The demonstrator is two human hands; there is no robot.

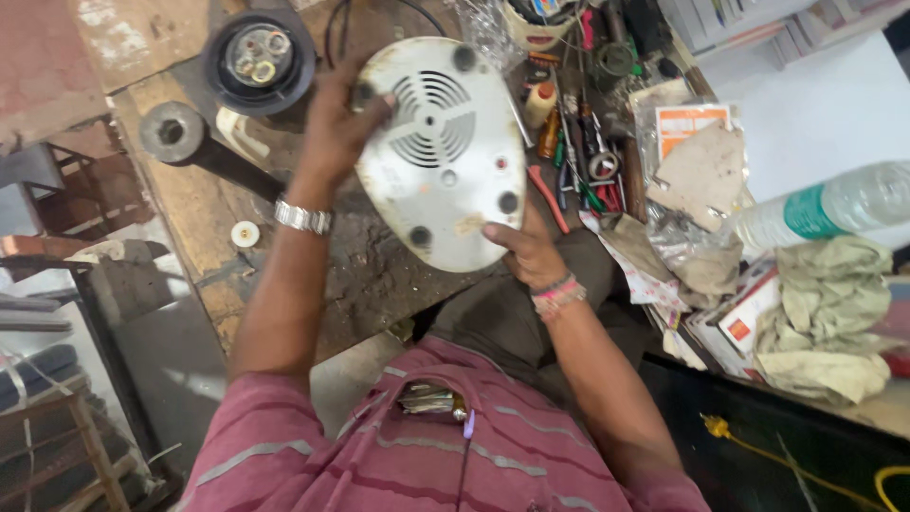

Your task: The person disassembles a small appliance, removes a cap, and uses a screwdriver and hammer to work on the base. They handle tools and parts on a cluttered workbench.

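Here's the white appliance base (pixel 444 152), turned bottom-up: a rounded, roughly egg-shaped plastic shell, grubby and scuffed, with a circular vent grille of curved slots at its middle. I count 4 dark rubber feet near the edge, and a small red dot shows on the right of the panel. It sits held up over the worn, stained workbench (pixel 370 275), right in front of the person's chest.

Both hands are on it. The left hand (pixel 336 128) clamps the far left edge, fingers curled over the rim beside one foot, palm against the side of the shell. The right hand (pixel 526 248) grips the near lower edge, thumb pressed on the flat underside, the other fingers hidden beneath. So the base is pinched between 2 hands at opposite ends, tilted slightly toward the camera.

The left arm reaches straight forward, a metal wristwatch (pixel 303 217) on the wrist; the right forearm comes in from lower right, bent, with coloured thread bands (pixel 557 292) at the wrist. Both come out of a pink striped shirt (pixel 445 446).

Out beyond the left hand lies a round black part (pixel 258 59) with metal pieces inside. To the right of the base, a heap of screwdrivers and hand tools (pixel 583 142), then a clear plastic bottle (pixel 834 210) lying on crumpled rags (pixel 829 303).
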